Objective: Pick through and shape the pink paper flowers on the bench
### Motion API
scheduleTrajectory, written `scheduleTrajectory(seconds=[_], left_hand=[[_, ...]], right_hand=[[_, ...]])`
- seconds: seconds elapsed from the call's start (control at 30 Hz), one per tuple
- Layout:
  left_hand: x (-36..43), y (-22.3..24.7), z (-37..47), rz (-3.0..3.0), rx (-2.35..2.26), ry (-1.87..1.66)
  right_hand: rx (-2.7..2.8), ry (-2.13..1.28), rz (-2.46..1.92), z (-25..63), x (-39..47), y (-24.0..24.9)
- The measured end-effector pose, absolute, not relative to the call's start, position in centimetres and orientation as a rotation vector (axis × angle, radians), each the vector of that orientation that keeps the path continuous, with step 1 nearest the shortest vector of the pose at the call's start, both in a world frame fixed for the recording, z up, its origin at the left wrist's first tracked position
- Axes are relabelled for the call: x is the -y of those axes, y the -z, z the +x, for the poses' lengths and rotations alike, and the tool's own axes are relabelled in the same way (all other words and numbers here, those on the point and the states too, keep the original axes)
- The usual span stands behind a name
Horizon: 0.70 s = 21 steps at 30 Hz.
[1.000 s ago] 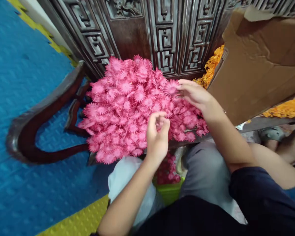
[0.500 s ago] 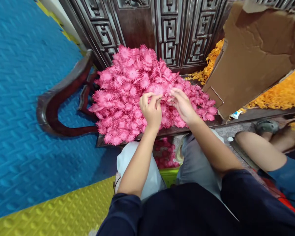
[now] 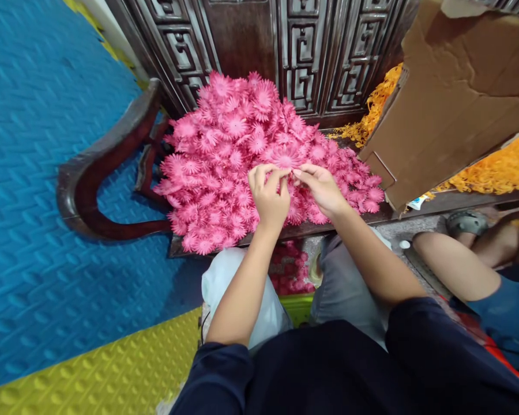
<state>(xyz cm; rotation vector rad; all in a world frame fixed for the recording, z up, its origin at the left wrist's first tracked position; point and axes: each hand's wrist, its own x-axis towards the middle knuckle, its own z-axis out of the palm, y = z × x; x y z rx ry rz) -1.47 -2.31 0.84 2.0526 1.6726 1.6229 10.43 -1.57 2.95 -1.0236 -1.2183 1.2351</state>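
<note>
A large heap of pink artificial flowers (image 3: 216,167) lies on a dark wooden bench seat. In front of the heap my left hand (image 3: 270,193) pinches a single pink flower (image 3: 285,155) from below, thumb and fingers pressed together. My right hand (image 3: 322,187) meets it from the right, its thumb and forefinger closed at the flower's underside. The fingertips of both hands nearly touch there. Whatever small part sits between the fingertips is too tiny to make out.
A curved wooden armrest (image 3: 82,196) stands left, over blue mats (image 3: 38,276). A torn cardboard sheet (image 3: 450,109) leans at right before orange flower material (image 3: 493,164). Another person's bare leg (image 3: 454,262) is at the right. Between my knees is a green container (image 3: 296,308).
My right hand has moved left and slightly down, so its fingertips now meet those of my left hand under the flower. The view has shifted slightly.
</note>
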Motion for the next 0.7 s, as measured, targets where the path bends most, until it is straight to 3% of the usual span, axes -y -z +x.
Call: scheduleTrajectory(seconds=[0.3, 0.7], left_hand=[[2.9, -1.3, -1.9, 2.138, -1.385, -1.553], [2.6, -0.1, -1.5, 1.707, -1.236, -1.645]], right_hand=[[1.395, -1.045, -1.080, 11.7, 1.1, -2.2], [1.485, -1.028, -0.980, 12.7, 0.7, -1.5]])
